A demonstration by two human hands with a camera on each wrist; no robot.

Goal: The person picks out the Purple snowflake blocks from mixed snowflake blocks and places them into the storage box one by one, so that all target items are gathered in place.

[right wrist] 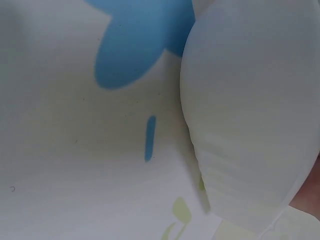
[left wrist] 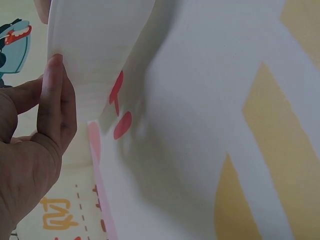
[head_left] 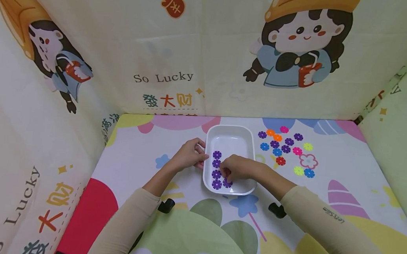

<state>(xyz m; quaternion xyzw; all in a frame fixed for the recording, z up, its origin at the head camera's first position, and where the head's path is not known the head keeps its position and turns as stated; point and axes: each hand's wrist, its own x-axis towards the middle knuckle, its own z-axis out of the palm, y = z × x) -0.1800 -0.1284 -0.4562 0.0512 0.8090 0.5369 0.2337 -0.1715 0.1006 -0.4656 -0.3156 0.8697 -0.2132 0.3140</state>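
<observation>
A white tray stands in the middle of the table. My left hand holds it by the left rim; in the left wrist view the fingers lie against its outer wall. Purple flower-shaped pieces form a column along the tray's left side. My right hand reaches over the right rim, fingers bent down, pinching another purple flower piece beside the lowest of the column. In the right wrist view the tray's wall hides most of that hand.
Right of the tray lie scattered flower pieces: purple, orange, pink, blue, yellow and red. A patterned cloth covers the table. Printed curtains hang behind and at both sides.
</observation>
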